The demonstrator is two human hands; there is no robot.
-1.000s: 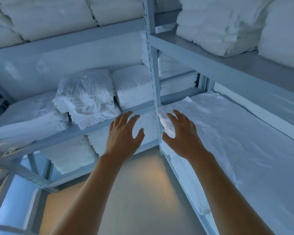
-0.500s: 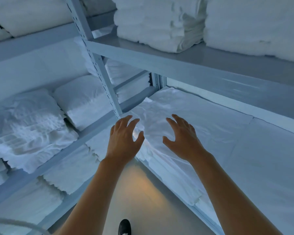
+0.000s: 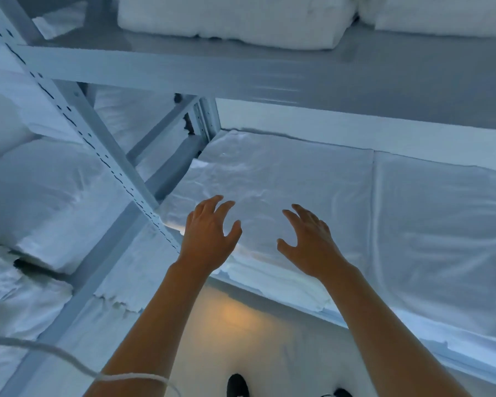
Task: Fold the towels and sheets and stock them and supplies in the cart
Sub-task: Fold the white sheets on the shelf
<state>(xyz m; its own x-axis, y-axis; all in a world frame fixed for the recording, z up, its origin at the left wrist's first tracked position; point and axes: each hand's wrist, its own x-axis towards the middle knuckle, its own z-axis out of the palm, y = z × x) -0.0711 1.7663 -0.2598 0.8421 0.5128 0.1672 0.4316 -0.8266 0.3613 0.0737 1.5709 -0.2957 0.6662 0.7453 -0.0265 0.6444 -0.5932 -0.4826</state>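
A stack of flat folded white sheets [image 3: 269,179] lies on the lower shelf in front of me, with a second stack [image 3: 441,224] beside it on the right. My left hand [image 3: 208,233] and my right hand [image 3: 308,242] hover over the near edge of the left stack, palms down and fingers spread and slightly bent. Neither hand holds anything. Whether the fingertips touch the cloth is unclear.
A grey metal shelf [image 3: 298,78] hangs just above the sheets and carries thick folded white towels [image 3: 235,21]. A perforated upright post [image 3: 98,144] stands at the left, with more white linen [image 3: 40,193] on the side rack. A white cord [image 3: 69,359] crosses below.
The view has swung right, from the side rack to the sheet shelf. Both hands, still empty and spread, now hover over the left sheet stack instead of before the post.
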